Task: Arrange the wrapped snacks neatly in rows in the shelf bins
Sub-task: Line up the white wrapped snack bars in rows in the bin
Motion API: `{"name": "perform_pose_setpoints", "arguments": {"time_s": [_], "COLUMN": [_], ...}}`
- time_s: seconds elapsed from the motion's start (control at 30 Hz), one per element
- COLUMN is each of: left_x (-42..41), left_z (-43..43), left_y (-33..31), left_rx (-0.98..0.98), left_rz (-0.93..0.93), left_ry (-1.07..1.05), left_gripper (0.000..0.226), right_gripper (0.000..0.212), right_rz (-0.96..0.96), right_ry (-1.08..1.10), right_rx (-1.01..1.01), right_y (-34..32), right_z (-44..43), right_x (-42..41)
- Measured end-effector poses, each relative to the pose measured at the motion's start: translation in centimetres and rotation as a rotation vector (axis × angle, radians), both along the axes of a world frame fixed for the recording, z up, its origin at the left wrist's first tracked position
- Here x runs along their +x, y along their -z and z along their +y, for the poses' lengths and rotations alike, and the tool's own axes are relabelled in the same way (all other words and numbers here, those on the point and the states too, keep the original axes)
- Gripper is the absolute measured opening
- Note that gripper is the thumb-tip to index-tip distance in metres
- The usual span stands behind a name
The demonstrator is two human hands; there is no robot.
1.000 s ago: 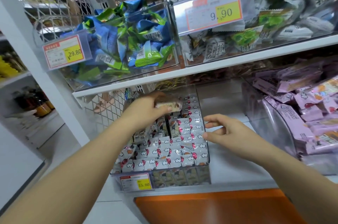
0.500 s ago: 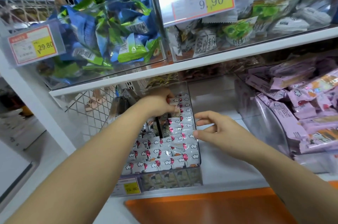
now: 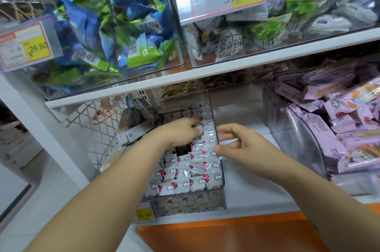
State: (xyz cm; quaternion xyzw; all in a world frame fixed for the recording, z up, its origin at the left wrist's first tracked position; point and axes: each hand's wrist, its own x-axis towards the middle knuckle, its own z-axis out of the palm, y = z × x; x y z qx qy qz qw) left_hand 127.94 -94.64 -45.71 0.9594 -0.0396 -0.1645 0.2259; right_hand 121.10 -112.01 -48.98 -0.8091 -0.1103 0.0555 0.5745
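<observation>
Little white snacks (image 3: 174, 185) printed with red balloons and clouds sit in neat rows in the clear bin (image 3: 191, 203) near the lower shelf's (image 3: 242, 194) front edge. The left hand (image 3: 181, 133) rests on the back rows, fingers fairly straight and, I think, holding nothing. The right hand (image 3: 242, 146) is relaxed and empty by the bin's right wall.

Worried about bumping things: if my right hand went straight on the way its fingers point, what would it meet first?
Probably the right wall of the clear bin, which the right hand seems almost to touch; depth is unclear.
</observation>
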Motion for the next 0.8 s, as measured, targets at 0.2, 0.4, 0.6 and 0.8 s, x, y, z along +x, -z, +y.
{"name": "perform_pose_setpoints", "arguments": {"time_s": [0.2, 0.4, 0.6, 0.8], "left_x": [-0.6, -1.8, -6.6, -8.8], "left_z": [-0.8, 0.2, 5.2, 10.8], "left_y": [0.9, -0.5, -3.2, -2.8], "left_rx": [0.109, 0.042, -0.034, 0.116], "left_rz": [0.013, -0.119, -0.483, -0.630], "left_ry": [0.007, 0.024, -0.045, -0.150], "left_gripper": [0.049, 0.051, 0.038, 0.036], "right_gripper": [0.041, 0.040, 0.038, 0.036], "right_rz": [-0.011, -0.042, -0.167, -0.331], "right_ry": [0.012, 0.021, 0.098, 0.169], "right_rx": [-0.021, -0.060, -0.129, -0.226], "right_y": [0.0, -0.1, -0.2, 0.0], "right_z": [0.1, 0.1, 1.1, 2.9], "right_x": [0.1, 0.1, -0.4, -0.7]}}
